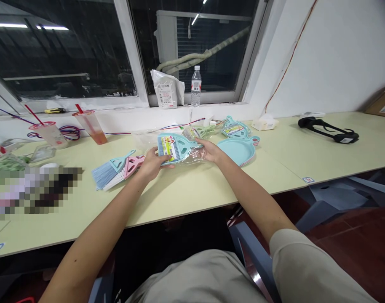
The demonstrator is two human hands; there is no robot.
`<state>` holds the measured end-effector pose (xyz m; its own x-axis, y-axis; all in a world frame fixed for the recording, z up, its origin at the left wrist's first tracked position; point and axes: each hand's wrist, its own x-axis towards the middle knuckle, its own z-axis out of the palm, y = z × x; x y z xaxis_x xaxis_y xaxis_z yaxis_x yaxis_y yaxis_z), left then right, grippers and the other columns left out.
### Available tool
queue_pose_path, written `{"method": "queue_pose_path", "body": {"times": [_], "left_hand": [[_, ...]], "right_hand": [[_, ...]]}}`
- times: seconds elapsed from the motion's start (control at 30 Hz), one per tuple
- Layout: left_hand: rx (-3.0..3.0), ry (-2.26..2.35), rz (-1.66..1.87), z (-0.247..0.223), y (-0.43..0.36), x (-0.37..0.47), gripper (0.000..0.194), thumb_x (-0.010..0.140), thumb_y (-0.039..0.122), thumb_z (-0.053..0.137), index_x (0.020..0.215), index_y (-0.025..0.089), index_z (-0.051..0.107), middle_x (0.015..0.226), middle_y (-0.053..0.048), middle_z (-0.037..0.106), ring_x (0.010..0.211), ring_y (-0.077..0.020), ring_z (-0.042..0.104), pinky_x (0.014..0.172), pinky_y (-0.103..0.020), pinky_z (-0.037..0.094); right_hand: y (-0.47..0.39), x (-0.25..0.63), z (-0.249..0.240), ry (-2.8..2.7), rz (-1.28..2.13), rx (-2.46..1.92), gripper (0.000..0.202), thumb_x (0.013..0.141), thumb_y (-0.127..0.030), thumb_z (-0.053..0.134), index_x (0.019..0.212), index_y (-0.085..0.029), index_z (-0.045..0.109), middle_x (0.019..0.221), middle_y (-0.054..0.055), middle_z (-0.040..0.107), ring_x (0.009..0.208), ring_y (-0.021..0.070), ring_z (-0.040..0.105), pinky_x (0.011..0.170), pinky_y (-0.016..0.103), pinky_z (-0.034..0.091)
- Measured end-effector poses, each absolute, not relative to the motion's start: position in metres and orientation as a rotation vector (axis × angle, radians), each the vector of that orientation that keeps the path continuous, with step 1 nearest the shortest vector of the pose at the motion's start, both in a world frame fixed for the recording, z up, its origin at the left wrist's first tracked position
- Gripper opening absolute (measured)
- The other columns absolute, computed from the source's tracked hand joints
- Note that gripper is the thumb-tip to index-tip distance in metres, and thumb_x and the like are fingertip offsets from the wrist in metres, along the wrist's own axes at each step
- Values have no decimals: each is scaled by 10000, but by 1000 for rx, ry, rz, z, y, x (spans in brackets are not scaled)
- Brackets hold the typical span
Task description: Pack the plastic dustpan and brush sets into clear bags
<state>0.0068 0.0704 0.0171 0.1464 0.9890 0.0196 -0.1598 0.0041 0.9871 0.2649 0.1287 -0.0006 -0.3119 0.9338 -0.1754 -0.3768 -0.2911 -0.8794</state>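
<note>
Both my hands hold a small blue dustpan and brush set (183, 148) in a clear plastic bag, raised just over the table. My left hand (153, 165) grips its wide end, thumb across the yellow label. On the handle end, my right hand (209, 150) is closed around the bag. Left of my hands lie a blue brush (108, 171) and a pink-handled brush (133, 166) with white bristles. Beyond my right hand rests a light blue dustpan (238, 150), with pink showing under its edge. Behind it are a bagged blue set (235, 127) and a bagged green set (192, 132).
Two drink cups, one (50, 134) and another (93, 128), stand at the back left by coiled wires (69, 133). A water bottle (196, 86) and a white package (167, 92) are on the window ledge. A black strap-like device (328, 130) lies on the right.
</note>
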Motion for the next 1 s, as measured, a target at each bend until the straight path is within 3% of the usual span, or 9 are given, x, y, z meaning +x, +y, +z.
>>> {"method": "queue_pose_path", "body": {"times": [0.27, 0.5, 0.67, 0.77, 0.87, 1.0], "left_hand": [[1185, 1021, 1219, 17, 70, 9, 601, 675, 78, 854, 1207, 113, 578, 1202, -192, 719, 921, -287, 748, 622, -400, 674], [1186, 1013, 1216, 16, 71, 10, 579, 675, 125, 880, 1183, 131, 602, 1154, -164, 740, 934, -273, 749, 668, -381, 676], [1029, 968, 1263, 13, 84, 3, 330, 901, 271, 646, 1201, 133, 655, 1049, -127, 763, 903, -252, 758, 664, -368, 673], [993, 897, 1205, 14, 90, -5, 328, 900, 251, 583, 1182, 126, 694, 997, -122, 770, 891, -247, 761, 676, -355, 669], [1021, 893, 1199, 13, 92, -12, 311, 847, 200, 629, 1128, 108, 724, 964, -129, 773, 876, -239, 758, 698, -338, 663], [1021, 901, 1196, 12, 93, -14, 259, 789, 148, 680, 1035, 96, 742, 901, -121, 764, 836, -223, 749, 725, -318, 651]], "right_hand": [[129, 267, -1, -940, 1806, -908, 218, 1050, -274, 513, 1118, -109, 638, 859, 135, 771, 766, 255, 776, 760, 423, 668], [122, 264, 3, -1001, 1766, -941, 424, 1078, -494, 399, 1166, -136, 609, 835, 127, 762, 729, 285, 766, 737, 495, 656], [123, 264, 4, -1038, 1627, -974, 475, 1073, -559, 372, 1155, -136, 573, 821, 130, 753, 689, 278, 752, 665, 477, 650], [125, 269, 3, -1146, 1565, -1027, 442, 1077, -554, 372, 1094, -159, 569, 770, 114, 742, 645, 256, 737, 595, 410, 635], [129, 276, 0, -1304, 1470, -1173, 412, 1049, -585, 444, 993, -193, 559, 649, 78, 695, 510, 211, 664, 447, 298, 546], [134, 284, -2, -1374, 1336, -1196, 423, 990, -601, 583, 817, -225, 492, 473, -46, 459, 340, 93, 356, 312, 191, 272]]}}
